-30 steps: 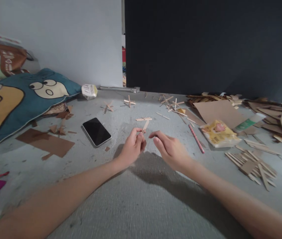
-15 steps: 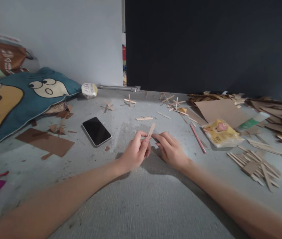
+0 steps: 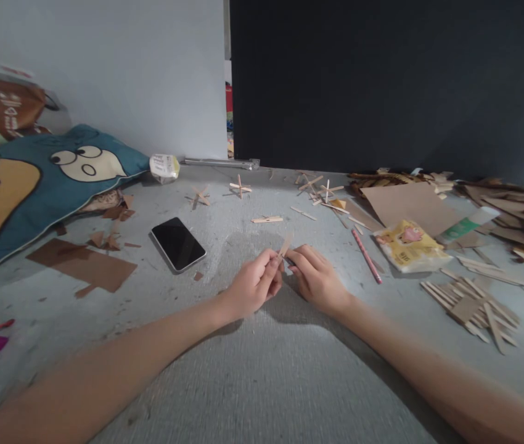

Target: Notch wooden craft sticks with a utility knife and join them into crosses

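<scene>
Centrally, above the grey textured floor (image 3: 262, 382): two bare hands, meeting. Left hand (image 3: 253, 287) pinched shut, in its grip one flat pale wooden craft stick (image 3: 285, 244), tilted up and away from the fingertips. Right hand (image 3: 318, 279) curled just beside, fingertips (image 3: 295, 258) touching the stick's lower end; whether truly gripping or only steadying, impossible to tell.

Left of the hands, lying flat: one black smartphone with a pale rim (image 3: 178, 243). Farther left: one flat brown cardboard sheet (image 3: 81, 266) and one teal cartoon-face cushion (image 3: 35, 185).

Right of the hands: one pink pencil (image 3: 366, 256), lying slantwise, and just beyond it one yellow plastic packet (image 3: 409, 245). Near the right edge: one loose heap of pale wooden sticks (image 3: 472, 303), too tangled for a count.

Farther back on the floor: one crossed pair of sticks (image 3: 240, 187), one single stick lying flat (image 3: 267, 219), and one large tan cardboard sheet (image 3: 410, 206).
</scene>
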Demonstrator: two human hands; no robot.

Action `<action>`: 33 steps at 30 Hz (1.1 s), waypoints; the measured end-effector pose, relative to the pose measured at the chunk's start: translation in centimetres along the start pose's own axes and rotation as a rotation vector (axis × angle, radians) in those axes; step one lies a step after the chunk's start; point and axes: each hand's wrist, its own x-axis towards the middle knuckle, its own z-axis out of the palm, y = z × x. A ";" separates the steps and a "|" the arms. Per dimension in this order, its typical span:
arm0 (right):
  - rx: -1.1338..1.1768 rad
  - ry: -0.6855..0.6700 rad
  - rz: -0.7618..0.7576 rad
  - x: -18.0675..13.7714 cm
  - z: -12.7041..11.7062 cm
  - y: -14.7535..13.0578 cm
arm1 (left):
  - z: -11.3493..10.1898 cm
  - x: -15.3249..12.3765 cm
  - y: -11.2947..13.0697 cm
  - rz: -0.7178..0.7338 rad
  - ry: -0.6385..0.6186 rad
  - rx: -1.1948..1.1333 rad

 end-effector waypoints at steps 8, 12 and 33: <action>-0.062 -0.012 -0.047 -0.3 0.3 0.5 | 0.1 0.2 -0.3 -0.066 -0.057 -0.004; -0.050 -0.015 -0.034 -0.2 0.3 0.6 | 0.2 0.4 -0.5 -0.092 -0.070 -0.151; -0.074 -0.013 -0.062 -0.2 0.9 0.6 | -0.1 0.5 -0.8 -0.067 -0.091 -0.182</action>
